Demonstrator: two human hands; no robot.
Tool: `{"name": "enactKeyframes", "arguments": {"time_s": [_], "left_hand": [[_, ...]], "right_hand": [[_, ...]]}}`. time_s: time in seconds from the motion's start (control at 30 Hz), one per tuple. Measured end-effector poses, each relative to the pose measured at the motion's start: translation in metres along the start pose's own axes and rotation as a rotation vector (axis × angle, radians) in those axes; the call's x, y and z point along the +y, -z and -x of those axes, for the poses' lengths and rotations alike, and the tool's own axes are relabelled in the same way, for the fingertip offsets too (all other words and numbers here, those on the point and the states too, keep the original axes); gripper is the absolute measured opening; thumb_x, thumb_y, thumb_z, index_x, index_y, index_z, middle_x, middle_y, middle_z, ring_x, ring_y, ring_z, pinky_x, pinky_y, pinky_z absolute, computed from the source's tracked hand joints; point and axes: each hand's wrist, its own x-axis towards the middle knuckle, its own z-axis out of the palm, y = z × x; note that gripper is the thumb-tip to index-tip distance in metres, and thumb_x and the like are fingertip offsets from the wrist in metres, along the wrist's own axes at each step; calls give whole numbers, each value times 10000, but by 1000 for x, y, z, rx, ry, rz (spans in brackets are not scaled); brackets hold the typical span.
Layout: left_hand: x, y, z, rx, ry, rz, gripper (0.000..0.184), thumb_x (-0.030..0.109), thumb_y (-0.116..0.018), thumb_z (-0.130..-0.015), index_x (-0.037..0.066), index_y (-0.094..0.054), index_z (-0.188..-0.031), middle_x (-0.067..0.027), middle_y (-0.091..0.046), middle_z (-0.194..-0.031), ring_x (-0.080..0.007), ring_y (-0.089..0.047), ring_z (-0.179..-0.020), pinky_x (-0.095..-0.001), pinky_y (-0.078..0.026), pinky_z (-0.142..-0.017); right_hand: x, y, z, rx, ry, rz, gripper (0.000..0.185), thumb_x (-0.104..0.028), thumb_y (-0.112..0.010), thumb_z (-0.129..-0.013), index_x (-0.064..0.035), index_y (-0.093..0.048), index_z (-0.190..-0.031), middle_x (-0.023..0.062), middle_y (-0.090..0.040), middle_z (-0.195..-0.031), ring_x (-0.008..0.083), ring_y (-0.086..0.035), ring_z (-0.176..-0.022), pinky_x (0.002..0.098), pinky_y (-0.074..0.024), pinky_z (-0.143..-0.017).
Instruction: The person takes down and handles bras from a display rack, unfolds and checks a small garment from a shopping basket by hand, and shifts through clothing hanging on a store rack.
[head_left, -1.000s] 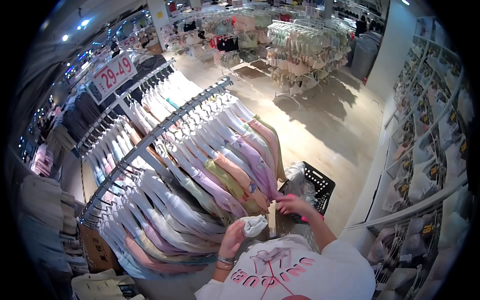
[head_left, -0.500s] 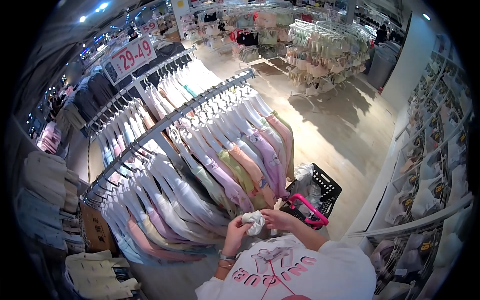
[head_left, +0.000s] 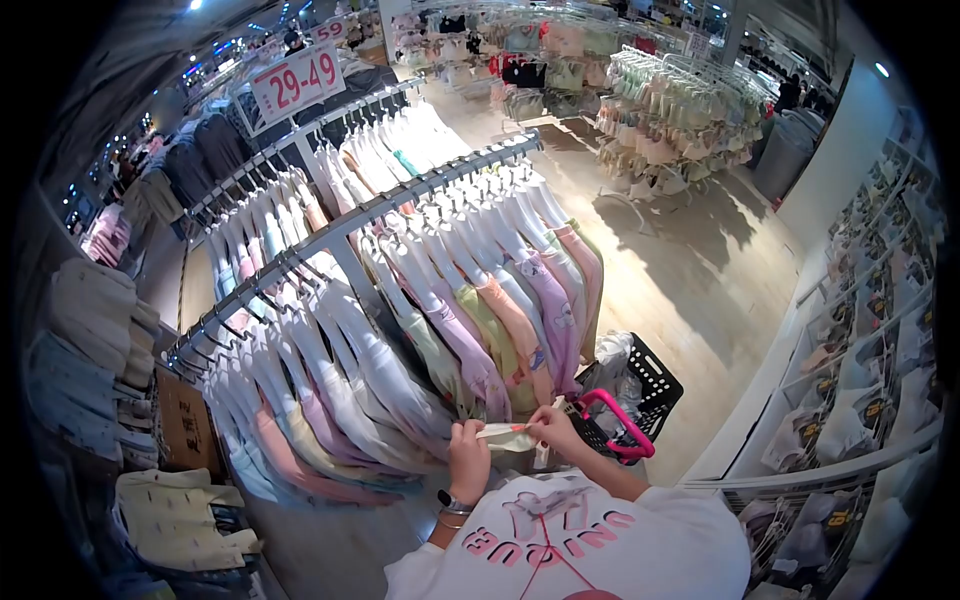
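In the head view a small pale piece of cloth [head_left: 508, 437] is stretched between my two hands, with a bit of red or orange near its right end. My left hand [head_left: 468, 455], below a dark watch, pinches the left end. The fingers of my right hand [head_left: 553, 428] are closed on the other end. A white tag-like piece [head_left: 541, 456] hangs below the right hand. The exact kind of cloth item is too small to make out. Just right of my right hand stands a black shopping basket [head_left: 655, 375] with a pink handle [head_left: 622, 425], holding white plastic-wrapped items.
Ahead and left, a metal rack [head_left: 350, 222] carries pastel garments on white hangers, under a price sign [head_left: 297, 85]. Folded clothes [head_left: 180, 520] lie at lower left beside a cardboard box [head_left: 187, 425]. Bras [head_left: 850, 400] hang along the right wall. More small garments [head_left: 680, 120] hang behind.
The bunched white cloth is now pulled out into a flat strip between my hands. My left hand has moved slightly left. The view has shifted a little.
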Motion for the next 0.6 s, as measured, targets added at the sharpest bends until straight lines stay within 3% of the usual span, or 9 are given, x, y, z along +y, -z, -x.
{"name": "enactKeyframes", "arguments": {"time_s": [0.13, 0.33, 0.6], "left_hand": [[7, -6, 8, -186, 122, -213, 233, 48, -547, -773, 86, -551, -1003, -159, -563, -894, -387, -582, -822, -471, -478, -716], [-25, -20, 18, -343, 154, -216, 204, 116, -573, -771, 70, -555, -968, -181, -645, -837, -399, -625, -779, -489, -506, -681], [-28, -35, 22, -472, 212, -215, 218, 135, -547, -766, 43, -557, -964, -214, -644, -808, -409, -626, -760, -511, -495, -685]], "right_hand": [[8, -4, -7, 377, 376, 281, 164, -18, -531, -773, 41, -517, -925, 127, -619, -694, 150, -621, -547, 274, -500, -479], [-21, -7, 14, 274, 466, 510, 184, -26, -534, -805, 20, -542, -983, 155, -656, -743, 175, -637, -575, 290, -489, -508], [-21, -32, 26, 210, 494, 494, 168, -81, -577, -823, -20, -557, -979, 142, -599, -642, 252, -614, -551, 354, -445, -500]]}}
